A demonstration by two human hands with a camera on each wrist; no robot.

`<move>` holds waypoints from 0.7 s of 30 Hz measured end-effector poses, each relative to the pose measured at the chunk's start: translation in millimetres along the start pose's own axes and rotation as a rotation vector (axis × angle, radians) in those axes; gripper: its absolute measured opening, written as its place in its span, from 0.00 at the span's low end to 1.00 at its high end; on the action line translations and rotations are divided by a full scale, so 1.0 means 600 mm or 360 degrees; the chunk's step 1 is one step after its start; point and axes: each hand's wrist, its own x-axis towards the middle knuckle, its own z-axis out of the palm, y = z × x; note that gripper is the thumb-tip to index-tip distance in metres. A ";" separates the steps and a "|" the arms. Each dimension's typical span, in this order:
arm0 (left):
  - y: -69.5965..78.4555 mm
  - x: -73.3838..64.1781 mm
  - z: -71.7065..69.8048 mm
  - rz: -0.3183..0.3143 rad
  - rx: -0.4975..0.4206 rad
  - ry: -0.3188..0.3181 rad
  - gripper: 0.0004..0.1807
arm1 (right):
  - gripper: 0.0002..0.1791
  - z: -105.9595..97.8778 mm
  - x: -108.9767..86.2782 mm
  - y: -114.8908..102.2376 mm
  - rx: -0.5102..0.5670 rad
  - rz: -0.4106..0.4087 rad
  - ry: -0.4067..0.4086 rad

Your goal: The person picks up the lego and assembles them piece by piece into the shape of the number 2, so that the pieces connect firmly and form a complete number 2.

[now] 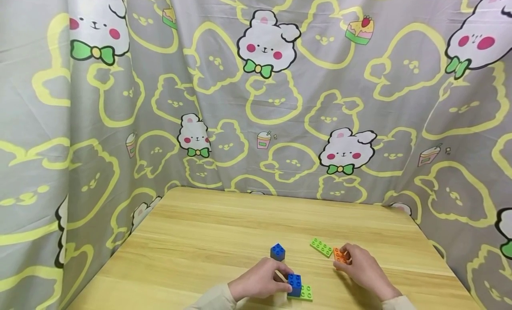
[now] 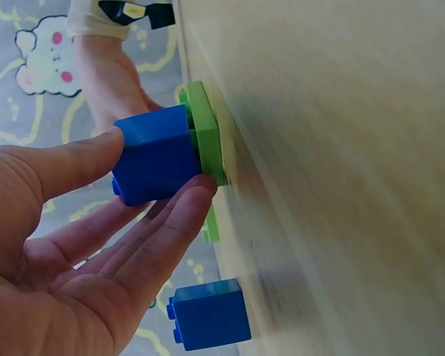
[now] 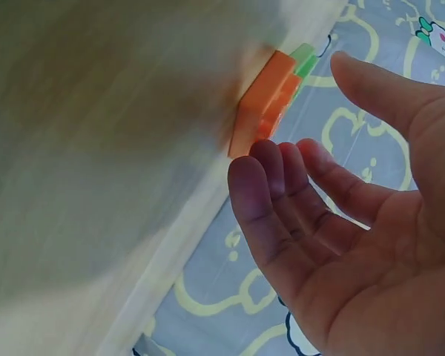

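My left hand [image 1: 264, 278] pinches a blue toy brick [image 1: 294, 284] between thumb and fingers. The brick sits over one end of a light-green studded plate [image 1: 306, 293], and in the left wrist view its underside meets the plate [image 2: 205, 133]. My right hand [image 1: 366, 268] is beside an orange studded brick [image 1: 339, 255]. Seen from the right wrist, the thumb stands well apart and the fingertips [image 3: 248, 178] are right at the near end of the orange brick [image 3: 259, 104], with nothing gripped between them.
Behind my left hand stands another blue brick [image 1: 278, 252], pointed at its far side. A second light-green plate [image 1: 321, 247] lies just left of the orange brick. The wooden table [image 1: 224, 221] is bounded at the back by a patterned grey curtain [image 1: 224, 101].
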 end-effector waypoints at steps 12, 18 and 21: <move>0.003 0.001 0.000 0.0017 0.0020 0.0011 0.14 | 0.11 0.007 0.002 0.003 -0.0117 -0.0028 -0.0018; 0.004 0.001 0.001 0.0019 0.0022 0.0016 0.14 | 0.12 0.007 0.002 0.005 -0.0110 -0.0014 -0.0018; 0.005 0.000 0.001 0.0013 0.0018 0.0013 0.14 | 0.14 0.006 0.002 0.006 -0.0096 -0.0006 -0.0020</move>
